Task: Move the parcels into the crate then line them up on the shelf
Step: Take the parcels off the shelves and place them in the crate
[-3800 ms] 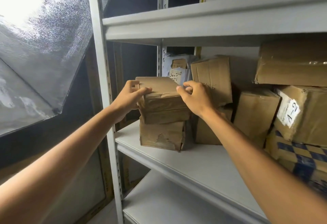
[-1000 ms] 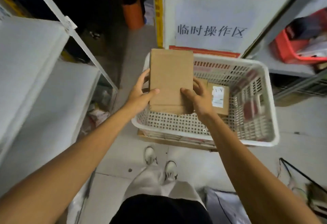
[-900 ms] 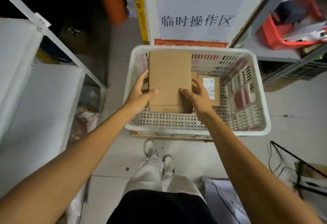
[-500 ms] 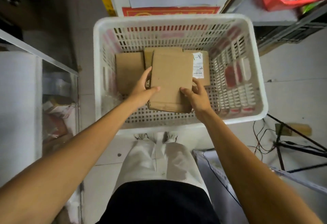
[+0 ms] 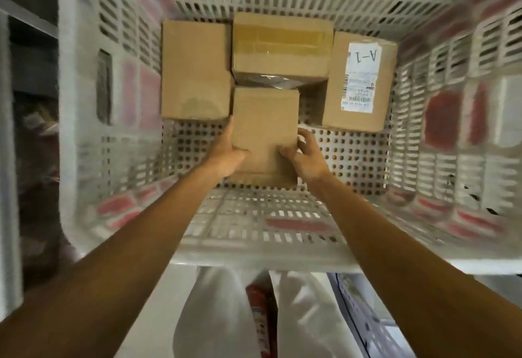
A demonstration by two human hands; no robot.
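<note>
I look straight down into a white perforated plastic crate. A plain brown cardboard parcel is low inside it, near the floor at the front middle. My left hand grips its left edge and my right hand grips its right edge, thumbs on top. Behind it lie three parcels: a plain one at the left, a taped one in the middle, and one with a white label reading A-1 at the right.
The crate's slotted walls rise on all sides around my hands. Bare perforated floor shows at the right and left of the held parcel. A grey shelf post stands at the far left. My legs in white trousers are below the crate.
I took the parcel from the shelf, carried it over the crate, and have now lowered it deep inside. My head has dropped closer to the crate.
</note>
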